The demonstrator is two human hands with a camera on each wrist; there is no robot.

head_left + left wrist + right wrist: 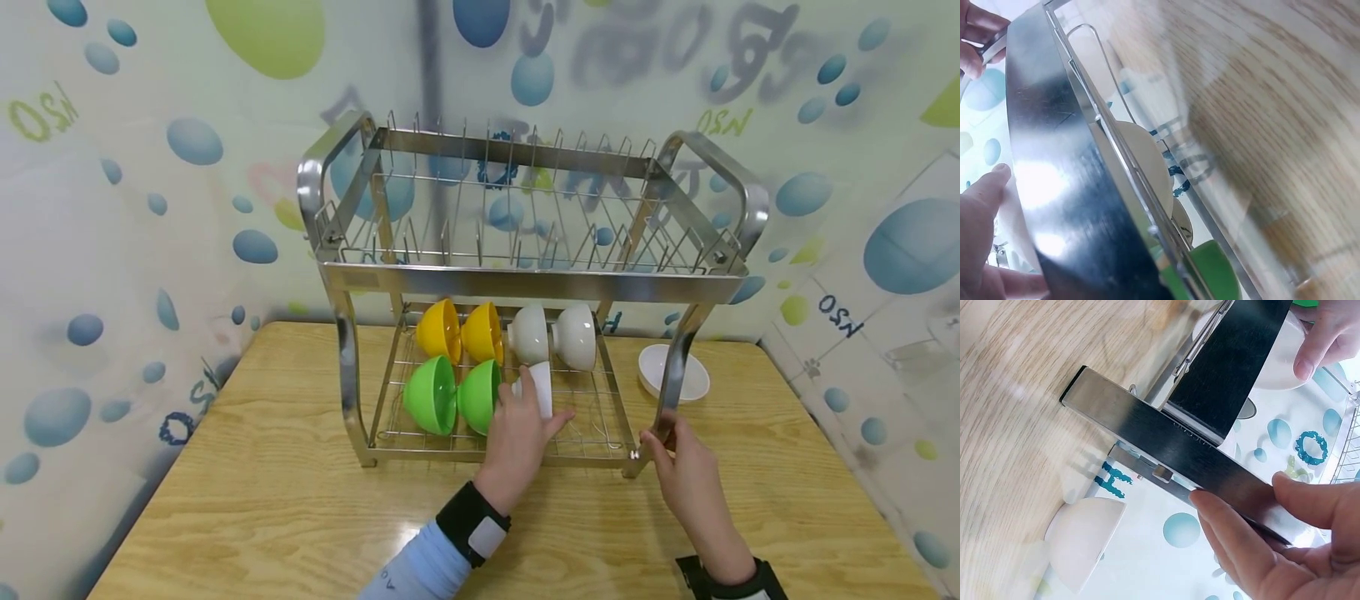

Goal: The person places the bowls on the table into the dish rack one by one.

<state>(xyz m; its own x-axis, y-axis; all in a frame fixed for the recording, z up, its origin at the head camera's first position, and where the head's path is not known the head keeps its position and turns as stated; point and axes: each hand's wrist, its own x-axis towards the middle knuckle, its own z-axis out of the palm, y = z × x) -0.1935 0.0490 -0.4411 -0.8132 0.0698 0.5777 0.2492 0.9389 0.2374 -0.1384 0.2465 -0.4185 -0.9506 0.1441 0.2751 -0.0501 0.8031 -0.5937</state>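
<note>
A two-tier metal dish rack [525, 283] stands on the table. My left hand [516, 437] reaches into its lower tier and holds a white bowl [543, 390], which stands on its side in the front row, right of two green bowls [429, 396]. Part of that white bowl is hidden behind my fingers. Two yellow bowls [437, 331] and two more white bowls [575, 337] are tipped on their sides in the row behind. With thumb and fingers, my right hand [693, 479] grips the front right leg [1210, 465] of the rack.
Another white bowl [673, 372] sits on the wooden table [247, 492] to the right of the rack, partly behind its leg. The upper tier [510, 200] of wire slots overhangs the bowls. A wall covering with blue and green spots rises behind the table.
</note>
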